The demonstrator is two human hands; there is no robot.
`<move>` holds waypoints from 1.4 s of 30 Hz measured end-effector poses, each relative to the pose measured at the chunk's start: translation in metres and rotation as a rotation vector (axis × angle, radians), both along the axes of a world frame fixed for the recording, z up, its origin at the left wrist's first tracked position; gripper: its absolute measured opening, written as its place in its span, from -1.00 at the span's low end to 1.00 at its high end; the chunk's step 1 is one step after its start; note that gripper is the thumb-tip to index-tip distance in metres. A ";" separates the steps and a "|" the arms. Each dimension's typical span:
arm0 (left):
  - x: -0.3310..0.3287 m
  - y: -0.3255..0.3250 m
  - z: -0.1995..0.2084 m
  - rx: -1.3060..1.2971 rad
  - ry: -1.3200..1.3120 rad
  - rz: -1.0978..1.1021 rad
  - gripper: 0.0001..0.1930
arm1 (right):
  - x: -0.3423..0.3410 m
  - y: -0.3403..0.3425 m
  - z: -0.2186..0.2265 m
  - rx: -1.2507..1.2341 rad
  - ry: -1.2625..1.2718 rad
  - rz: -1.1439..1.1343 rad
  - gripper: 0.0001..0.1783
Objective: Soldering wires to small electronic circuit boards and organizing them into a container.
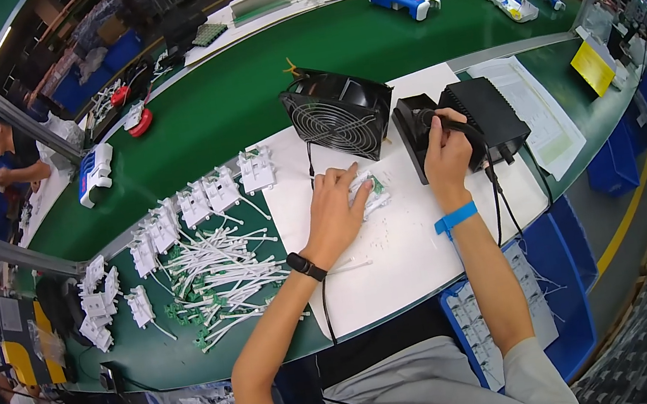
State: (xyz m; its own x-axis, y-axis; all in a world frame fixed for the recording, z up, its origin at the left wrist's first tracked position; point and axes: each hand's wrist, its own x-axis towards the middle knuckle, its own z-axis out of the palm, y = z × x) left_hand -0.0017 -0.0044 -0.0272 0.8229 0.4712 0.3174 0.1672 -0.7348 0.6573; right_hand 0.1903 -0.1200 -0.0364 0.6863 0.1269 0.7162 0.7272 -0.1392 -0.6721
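Observation:
My left hand (335, 210) lies over a white plastic part with a small green circuit board (373, 193), its fingers and thumb holding it against the white sheet (409, 273). My right hand (448, 156) is closed around the black handle of a soldering iron (426, 116); its tip end is hidden at the black stand (412, 143). A black box-shaped unit with a cord (488, 117) stands just right of that hand. Beyond my left hand is a black fan with a round wire grille (335, 123). A black band is on my left wrist, a blue strap on my right.
Left lies a heap of white cables with green ends (225, 271), beside rows of white plastic parts (195, 203). Papers (532, 112) lie at right. A green conveyor belt (240, 89) carries blue-and-white housings (404, 0). Below the bench edge is a blue bin (563, 321). Another person (20, 159) sits far left.

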 end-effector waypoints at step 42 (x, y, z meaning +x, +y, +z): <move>-0.041 -0.008 0.000 0.315 0.107 -0.222 -0.54 | -0.058 -0.058 -0.005 0.090 0.274 0.452 -0.85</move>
State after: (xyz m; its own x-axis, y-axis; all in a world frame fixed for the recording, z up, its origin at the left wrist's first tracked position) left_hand -0.0430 -0.0123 -0.0272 0.9300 0.1718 0.3249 0.0371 -0.9235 0.3819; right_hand 0.1322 -0.1783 -0.0415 0.7408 0.3996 0.5399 0.4970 0.2145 -0.8408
